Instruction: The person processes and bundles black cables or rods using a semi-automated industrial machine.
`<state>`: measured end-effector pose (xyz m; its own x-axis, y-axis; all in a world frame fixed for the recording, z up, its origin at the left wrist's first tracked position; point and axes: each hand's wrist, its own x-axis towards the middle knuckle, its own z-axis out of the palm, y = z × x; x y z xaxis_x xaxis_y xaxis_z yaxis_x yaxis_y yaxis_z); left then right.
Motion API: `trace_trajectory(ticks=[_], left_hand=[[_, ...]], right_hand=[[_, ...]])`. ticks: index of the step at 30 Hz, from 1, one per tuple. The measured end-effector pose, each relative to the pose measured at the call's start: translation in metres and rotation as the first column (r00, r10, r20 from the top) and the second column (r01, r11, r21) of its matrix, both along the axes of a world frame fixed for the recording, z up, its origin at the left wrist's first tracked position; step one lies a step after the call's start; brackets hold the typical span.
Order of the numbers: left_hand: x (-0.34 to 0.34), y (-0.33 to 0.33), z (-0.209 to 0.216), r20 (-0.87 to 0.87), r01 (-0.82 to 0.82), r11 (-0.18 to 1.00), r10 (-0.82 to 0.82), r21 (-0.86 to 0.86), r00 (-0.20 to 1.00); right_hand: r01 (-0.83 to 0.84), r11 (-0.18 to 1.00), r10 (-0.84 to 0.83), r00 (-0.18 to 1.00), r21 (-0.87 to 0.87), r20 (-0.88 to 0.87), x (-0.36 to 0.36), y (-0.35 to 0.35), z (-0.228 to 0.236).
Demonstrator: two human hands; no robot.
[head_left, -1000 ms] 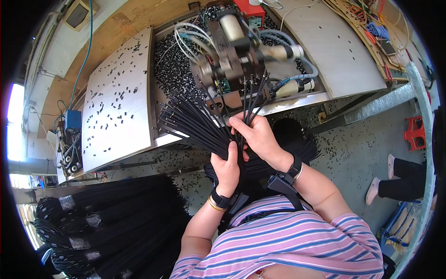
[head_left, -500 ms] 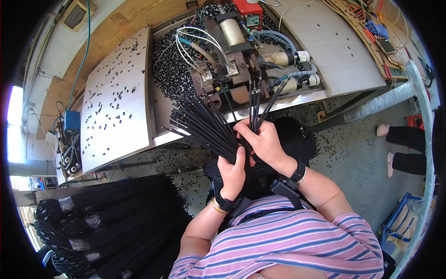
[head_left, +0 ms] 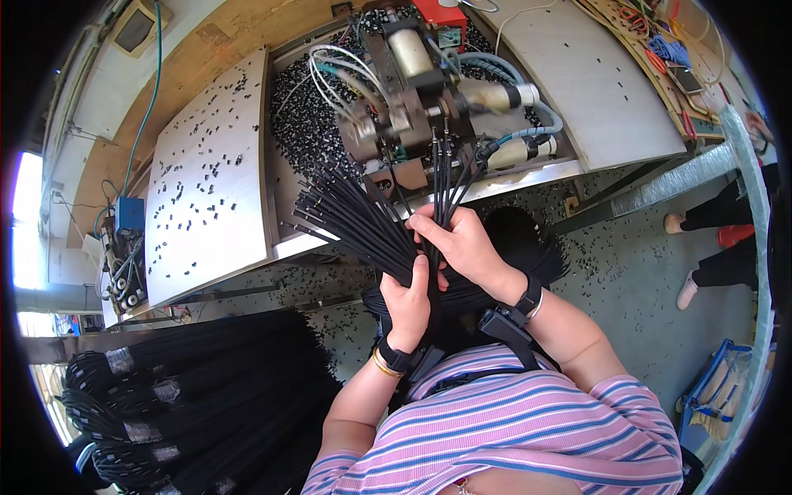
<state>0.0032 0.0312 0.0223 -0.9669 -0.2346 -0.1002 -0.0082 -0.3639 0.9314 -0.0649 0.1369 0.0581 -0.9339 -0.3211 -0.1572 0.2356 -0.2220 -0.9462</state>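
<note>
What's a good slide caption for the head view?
Left hand and right hand hold fanned black cables before a machine amid scattered black bits.

Workshop, plainly: machine (head_left: 404, 113) bristling with cylinders (head_left: 410, 54) and hoses (head_left: 528, 132) on metal-topped surface (head_left: 615, 115), tiny black bits (head_left: 301, 124) littering it and floor (head_left: 615, 305), taped black cable bundles (head_left: 223, 371) massed left, co-worker's legs (head_left: 718, 213) at right.
</note>
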Motion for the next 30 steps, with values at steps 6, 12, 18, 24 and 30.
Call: trace_trajectory(ticks=[6, 12, 18, 24, 30], left_hand=[[0.005, 0.004, -0.002, -0.02, 0.007, 1.0, -0.007, -0.013, 1.0], [0.0, 0.004, 0.001, -0.025, -0.01, 0.998, 0.012, 0.063, 1.0], [-0.011, -0.008, 0.004, -0.051, -0.012, 0.999, 0.01, -0.039, 0.999], [-0.018, -0.011, 0.007, -0.074, -0.026, 0.999, 0.023, -0.038, 0.997], [-0.019, -0.009, 0.008, -0.062, -0.027, 0.999, 0.025, -0.037, 0.998]], right_hand=[[-0.018, 0.999, 0.021, 0.997, 0.039, -0.081, 0.007, 0.001, -0.002], [0.146, 0.989, -0.141, 0.983, 0.037, -0.12, 0.008, -0.003, -0.001], [0.147, 0.989, -0.147, 0.989, 0.034, 0.005, -0.004, -0.011, 0.006], [0.209, 0.978, -0.209, 0.978, -0.021, 0.003, -0.01, -0.021, 0.008], [0.168, 0.985, -0.167, 0.985, -0.032, 0.031, -0.012, -0.019, 0.007]])
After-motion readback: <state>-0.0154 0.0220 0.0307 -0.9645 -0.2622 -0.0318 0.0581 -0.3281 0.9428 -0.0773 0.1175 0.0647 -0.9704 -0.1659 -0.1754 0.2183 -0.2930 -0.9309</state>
